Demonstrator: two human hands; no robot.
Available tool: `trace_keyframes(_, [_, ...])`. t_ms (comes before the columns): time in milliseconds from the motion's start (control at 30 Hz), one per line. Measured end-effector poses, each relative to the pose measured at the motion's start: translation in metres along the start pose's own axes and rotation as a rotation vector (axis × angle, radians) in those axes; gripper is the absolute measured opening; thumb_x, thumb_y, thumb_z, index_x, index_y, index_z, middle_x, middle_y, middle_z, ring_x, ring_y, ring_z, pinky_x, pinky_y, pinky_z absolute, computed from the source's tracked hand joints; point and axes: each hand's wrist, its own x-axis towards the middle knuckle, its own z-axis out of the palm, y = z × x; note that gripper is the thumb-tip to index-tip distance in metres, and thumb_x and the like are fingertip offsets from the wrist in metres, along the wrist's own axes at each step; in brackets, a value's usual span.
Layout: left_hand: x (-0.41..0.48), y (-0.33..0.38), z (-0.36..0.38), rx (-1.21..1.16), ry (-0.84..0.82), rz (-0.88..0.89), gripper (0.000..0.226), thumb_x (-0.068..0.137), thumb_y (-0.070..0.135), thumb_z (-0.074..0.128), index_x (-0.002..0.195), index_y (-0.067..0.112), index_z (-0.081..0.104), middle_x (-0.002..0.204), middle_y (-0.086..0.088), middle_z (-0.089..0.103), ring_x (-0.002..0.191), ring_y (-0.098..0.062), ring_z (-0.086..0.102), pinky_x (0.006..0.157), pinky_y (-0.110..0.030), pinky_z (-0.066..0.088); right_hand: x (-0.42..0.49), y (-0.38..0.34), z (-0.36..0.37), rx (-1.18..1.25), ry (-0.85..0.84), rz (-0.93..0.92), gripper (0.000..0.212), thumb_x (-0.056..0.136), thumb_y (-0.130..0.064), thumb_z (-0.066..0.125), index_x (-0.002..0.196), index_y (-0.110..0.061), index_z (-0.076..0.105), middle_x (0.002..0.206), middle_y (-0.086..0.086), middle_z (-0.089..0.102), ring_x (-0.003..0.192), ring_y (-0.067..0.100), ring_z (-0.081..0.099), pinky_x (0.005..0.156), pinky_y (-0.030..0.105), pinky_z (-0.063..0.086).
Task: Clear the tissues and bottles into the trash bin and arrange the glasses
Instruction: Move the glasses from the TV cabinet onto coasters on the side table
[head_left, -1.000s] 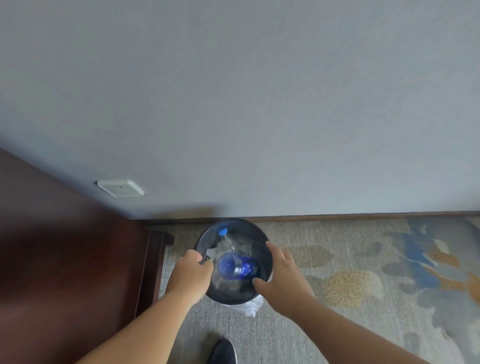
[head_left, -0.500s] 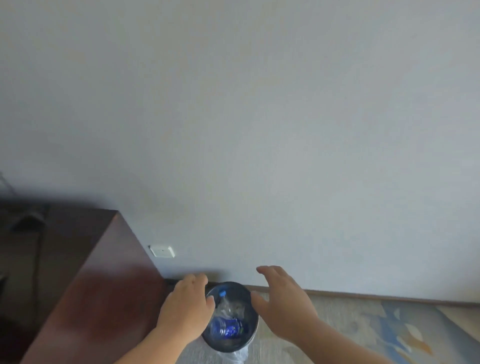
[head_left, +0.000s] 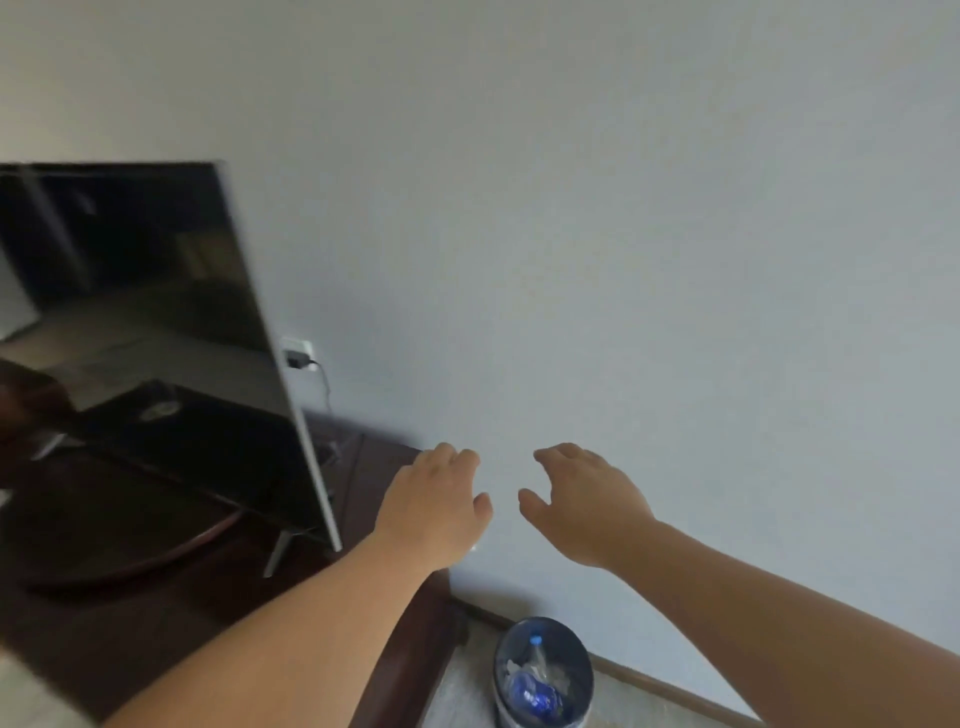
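Note:
The round dark trash bin (head_left: 584, 660) stands on the carpet by the wall, at the bottom of the view. Inside it lie a clear plastic bottle with a blue cap and blue label (head_left: 532, 686) and crumpled tissues (head_left: 558, 675). My left hand (head_left: 434, 501) and my right hand (head_left: 584, 499) hover in the air well above the bin, in front of the wall. Both hold nothing and their fingers are loosely bent. No glasses are in view.
A dark wooden cabinet (head_left: 218, 597) fills the lower left, its right edge beside the bin. On it stands a flat television (head_left: 140, 332) on thin legs. A wall socket with a black plug and cable (head_left: 298, 356) sits behind the screen.
Both hands have let go of the bin's rim and risen above it. The view has swung up and left, bringing the television and cabinet top into sight.

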Motion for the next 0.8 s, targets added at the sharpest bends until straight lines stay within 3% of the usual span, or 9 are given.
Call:
trace_keyframes(200, [-0.084, -0.051, -0.097, 0.088, 0.145, -0.098, 0.032, 0.090, 0.041, 0.046, 0.112, 0.020, 0.051, 0.110, -0.002, 0.053, 0.105, -0.025, 0.051, 0.084, -0.037, 0.042, -0.034, -0.097, -0.032, -0.010, 0.035, -0.103, 0.053, 0.091, -0.054, 0.040, 0.131, -0.019, 0.048, 0.132, 0.000, 0.051, 0.119, 0.023, 0.050, 0.092, 0.037, 0.043])
trace_keyframes(433, [-0.255, -0.151, -0.180, 0.167, 0.224, -0.306, 0.045, 0.090, 0.044, 0.048, 0.129, 0.022, 0.047, 0.122, -0.002, 0.053, 0.113, -0.022, 0.051, 0.089, -0.037, 0.043, -0.105, -0.256, -0.025, 0.035, 0.046, -0.300, 0.054, 0.090, -0.054, 0.043, 0.133, -0.021, 0.047, 0.132, 0.002, 0.052, 0.117, 0.025, 0.053, 0.091, 0.039, 0.047])
trace_keyframes(600, [-0.363, -0.204, -0.235, 0.228, 0.203, -0.509, 0.046, 0.089, 0.042, 0.048, 0.128, 0.020, 0.048, 0.122, -0.004, 0.053, 0.114, -0.027, 0.050, 0.092, -0.041, 0.044, -0.147, -0.359, -0.011, 0.098, 0.033, -0.455, 0.050, 0.089, -0.053, 0.047, 0.128, -0.021, 0.052, 0.123, -0.001, 0.056, 0.102, 0.020, 0.058, 0.074, 0.030, 0.046])
trace_keyframes(800, [-0.440, -0.249, -0.273, 0.232, 0.211, -0.688, 0.043, 0.090, 0.041, 0.045, 0.128, 0.020, 0.047, 0.121, -0.004, 0.052, 0.114, -0.026, 0.047, 0.092, -0.040, 0.043, -0.162, -0.447, 0.001, 0.122, -0.023, -0.591, 0.060, 0.091, -0.054, 0.047, 0.142, -0.024, 0.040, 0.140, -0.003, 0.047, 0.120, 0.020, 0.053, 0.091, 0.035, 0.046])
